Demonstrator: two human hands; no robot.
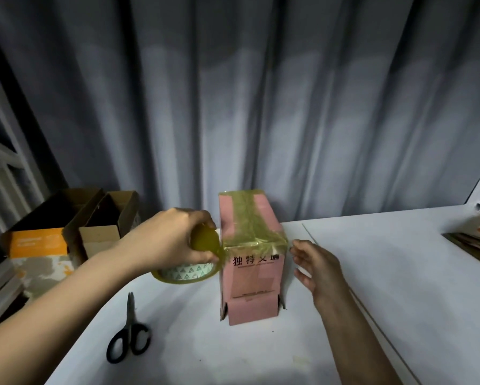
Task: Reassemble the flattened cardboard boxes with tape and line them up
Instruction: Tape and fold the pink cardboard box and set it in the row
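Note:
A pink cardboard box (257, 276) stands upright in the middle of the white table (386, 287), its top sealed with yellowish tape. My left hand (166, 241) grips a roll of yellowish tape (187, 272) just left of the box, and a strip runs from the roll onto the box's upper front edge. My right hand (315, 266) hovers just right of the box with relaxed fingers, holding nothing. Black-handled scissors (129, 333) lie on the table in front of the roll.
Two opened cardboard boxes stand at the back left: an orange-and-white one (38, 245) and a brown one (105, 226). Flattened cardboard (475, 240) is stacked at the right edge. A grey curtain hangs behind the table.

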